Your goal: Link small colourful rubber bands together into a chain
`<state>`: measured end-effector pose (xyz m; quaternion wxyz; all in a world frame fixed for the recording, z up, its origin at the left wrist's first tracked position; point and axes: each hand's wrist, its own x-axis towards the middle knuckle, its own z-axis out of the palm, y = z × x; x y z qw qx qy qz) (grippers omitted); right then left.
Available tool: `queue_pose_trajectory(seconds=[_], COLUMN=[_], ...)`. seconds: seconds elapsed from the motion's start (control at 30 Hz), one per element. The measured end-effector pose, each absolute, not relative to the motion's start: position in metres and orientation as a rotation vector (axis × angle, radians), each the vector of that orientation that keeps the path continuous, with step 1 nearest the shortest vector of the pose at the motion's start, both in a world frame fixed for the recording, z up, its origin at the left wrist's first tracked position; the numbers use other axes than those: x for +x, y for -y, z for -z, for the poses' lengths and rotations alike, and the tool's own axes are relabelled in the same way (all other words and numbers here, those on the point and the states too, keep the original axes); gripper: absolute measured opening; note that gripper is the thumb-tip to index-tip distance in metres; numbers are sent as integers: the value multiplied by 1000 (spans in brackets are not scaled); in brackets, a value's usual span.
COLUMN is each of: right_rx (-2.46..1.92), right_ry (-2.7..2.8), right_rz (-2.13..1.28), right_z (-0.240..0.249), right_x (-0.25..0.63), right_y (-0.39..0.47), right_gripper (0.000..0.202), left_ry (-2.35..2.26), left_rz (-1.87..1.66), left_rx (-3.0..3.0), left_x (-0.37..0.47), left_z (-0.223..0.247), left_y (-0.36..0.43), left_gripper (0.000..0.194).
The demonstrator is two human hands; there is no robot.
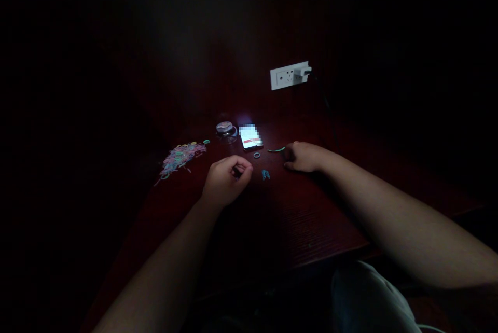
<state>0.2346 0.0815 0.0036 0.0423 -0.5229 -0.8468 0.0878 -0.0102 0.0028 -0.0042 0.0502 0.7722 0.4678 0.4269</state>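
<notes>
My left hand [227,180] hovers over the dark red table with thumb and fingertips pinched together; what they hold, if anything, is too small to make out. To the right, my right hand [305,156] rests low at the tabletop, fingers curled on the end of a thin green elastic band [275,150]. Between both hands lie a small pale blue ring-shaped band [257,155] and a little cluster of blue bands [265,175]. A loose pile of many-coloured elastic bands [181,158] spreads left of my left hand.
Behind my hands lies a phone [250,137] with its screen lit, beside a clear round jar [226,130] with a patterned lid. A white wall socket [290,75] holds a plug with a dark cable. The table's front edge [330,259] runs near my lap. Surroundings are very dark.
</notes>
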Motion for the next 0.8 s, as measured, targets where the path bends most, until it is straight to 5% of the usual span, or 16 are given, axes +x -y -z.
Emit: queue_pose_trajectory(seconds=[0.3,0.5,0.8], right_rx=[-1481,-1450,-1494], right_ry=[2579,2502,2411], right_rz=[-406,-640,-663], right_z=[-5,0,-2], right_x=[236,239,244], right_y=[-81,-88,-93], right_gripper=[4,11,7], left_ry=[-1555,-2210,-2491], left_rz=[-1376,-1714,-1186], left_rx=[2317,1720,1365], left_x=[-25,-109,-154], left_z=[2,8,43], left_y=[-10,-34,-47], left_gripper=[9,19,17])
